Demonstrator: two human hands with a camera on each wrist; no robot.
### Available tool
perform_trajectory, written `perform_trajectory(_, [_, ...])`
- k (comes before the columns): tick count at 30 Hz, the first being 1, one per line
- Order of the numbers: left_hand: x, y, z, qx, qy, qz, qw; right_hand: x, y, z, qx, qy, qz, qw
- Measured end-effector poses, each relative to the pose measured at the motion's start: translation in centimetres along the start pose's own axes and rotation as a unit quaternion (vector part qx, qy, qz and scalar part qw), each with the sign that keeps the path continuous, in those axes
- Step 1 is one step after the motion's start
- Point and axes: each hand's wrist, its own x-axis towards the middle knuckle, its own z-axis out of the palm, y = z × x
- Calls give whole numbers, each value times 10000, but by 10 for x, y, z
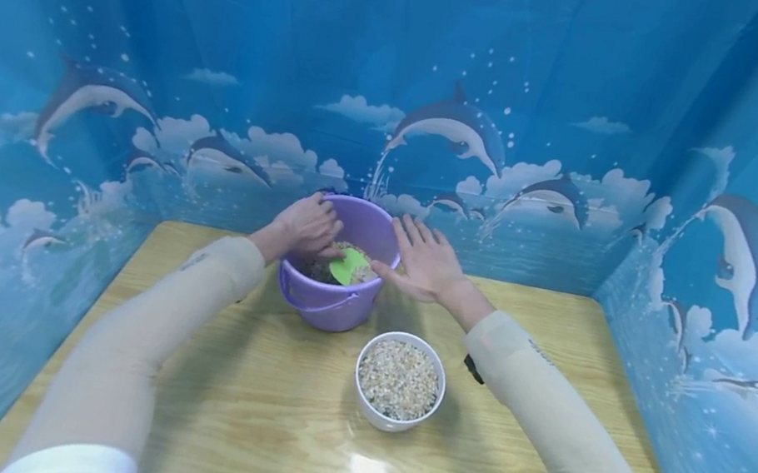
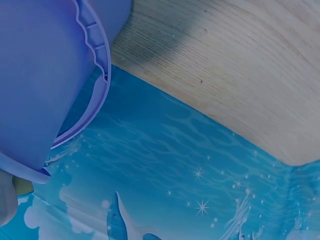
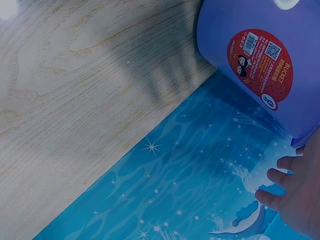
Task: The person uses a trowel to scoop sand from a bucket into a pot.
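Observation:
A purple bucket (image 1: 330, 314) stands near the table's far edge, with grainy tan material inside. My left hand (image 1: 308, 226) is over its left rim, fingers curled around the handle end of a green toy shovel. The shovel's green blade (image 1: 347, 266) lies among the grains in the bucket; its grip is mostly hidden by the hand. At the right rim my right hand (image 1: 426, 263) spreads its straight fingers, its thumb reaching over the rim. In the right wrist view, several fingers (image 3: 282, 179) show beside the bucket wall (image 3: 305, 50).
A white bowl (image 1: 362, 394) heaped with tan gravel-like grains stands in front of the bucket on the wooden table (image 1: 267, 437). The bucket's handle (image 2: 100, 55) hangs down outside it. A blue dolphin-print curtain (image 1: 324, 32) encloses the back and both sides.

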Motion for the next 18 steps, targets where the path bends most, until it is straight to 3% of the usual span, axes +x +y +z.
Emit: perform_trajectory(18, [-8,-15,-3,-446,211,-450,9978,1,1,1,73,-45,86,9999])
